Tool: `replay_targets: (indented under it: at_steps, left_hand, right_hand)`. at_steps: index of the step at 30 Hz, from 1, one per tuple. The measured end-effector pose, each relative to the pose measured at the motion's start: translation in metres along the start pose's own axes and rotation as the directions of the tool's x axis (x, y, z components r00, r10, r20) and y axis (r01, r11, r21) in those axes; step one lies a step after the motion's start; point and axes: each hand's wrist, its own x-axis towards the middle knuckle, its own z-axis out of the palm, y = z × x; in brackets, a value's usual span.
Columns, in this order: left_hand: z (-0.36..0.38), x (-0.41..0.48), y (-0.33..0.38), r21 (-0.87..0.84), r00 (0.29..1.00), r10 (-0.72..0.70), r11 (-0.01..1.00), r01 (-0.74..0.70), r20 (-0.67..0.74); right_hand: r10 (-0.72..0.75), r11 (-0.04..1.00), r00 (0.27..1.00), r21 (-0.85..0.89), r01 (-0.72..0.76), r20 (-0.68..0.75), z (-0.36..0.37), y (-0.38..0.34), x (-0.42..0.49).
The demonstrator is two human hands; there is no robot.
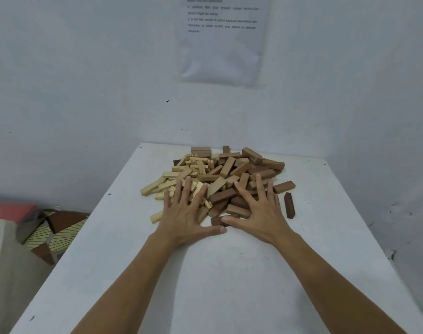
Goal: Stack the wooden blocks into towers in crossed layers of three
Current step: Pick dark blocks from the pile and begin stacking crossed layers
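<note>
Both hands lay flat with fingers straight and spread wide, gripping nothing. The left hand (184, 213) pressed palm-down on the near left part of the pile of wooden blocks (217, 174), its fingertips over pale blocks and its thumb stretched right along the table (229, 273). The right hand (258, 213) covered the near right part of the pile, its fingers over darker brown blocks and its thumb pointing left. The two thumb tips lay just beside each other.

There was one pile, loose and jumbled, on the far middle of the white table; no tower stood. The blocks were too many and too overlapped to count. They came in three shades: pale ones mostly on the left, tan in the middle, dark brown on the right. One dark block (289, 204) lay apart just right of the right hand. One pale block (156, 216) poked out left of the left hand.

One printed sheet (222, 39) hung on the far wall.
</note>
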Motion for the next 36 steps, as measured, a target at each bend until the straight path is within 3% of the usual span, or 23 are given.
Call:
replay_targets:
  at_steps: [10, 17, 24, 27, 31, 36]
  left_hand:
    - [-0.004, 0.046, -0.022, 0.026, 0.995, 0.089, 0.996, -0.088, -0.034]
    - [-0.007, 0.061, -0.033, 0.045, 0.986, 0.136, 0.990, -0.132, -0.096]
    - [-0.008, 0.048, -0.033, -0.055, 0.978, 0.171, 0.982, -0.179, -0.120]
    - [-0.007, 0.037, -0.035, -0.052, 0.984, 0.071, 0.995, -0.080, -0.161]
    - [-0.005, 0.028, -0.039, -0.044, 0.983, -0.131, 0.991, 0.126, -0.130]
    - [-0.005, 0.038, -0.030, -0.039, 0.986, -0.149, 0.988, 0.147, -0.080]
  right_hand:
    - [0.114, 0.993, 0.993, 0.011, -0.113, -0.031, 0.000, 0.011, 0.053]
    - [0.171, 0.982, 0.984, -0.072, -0.174, -0.049, -0.011, 0.022, 0.072]
    - [0.187, 0.957, 0.980, -0.211, -0.198, -0.070, -0.026, 0.006, 0.049]
    - [0.187, 0.955, 0.972, -0.208, -0.214, -0.142, -0.033, 0.009, 0.019]
    - [0.302, 0.938, 0.952, -0.168, -0.305, -0.040, -0.028, 0.031, -0.013]
    - [0.247, 0.963, 0.968, -0.105, -0.249, -0.039, -0.016, 0.033, 0.000]
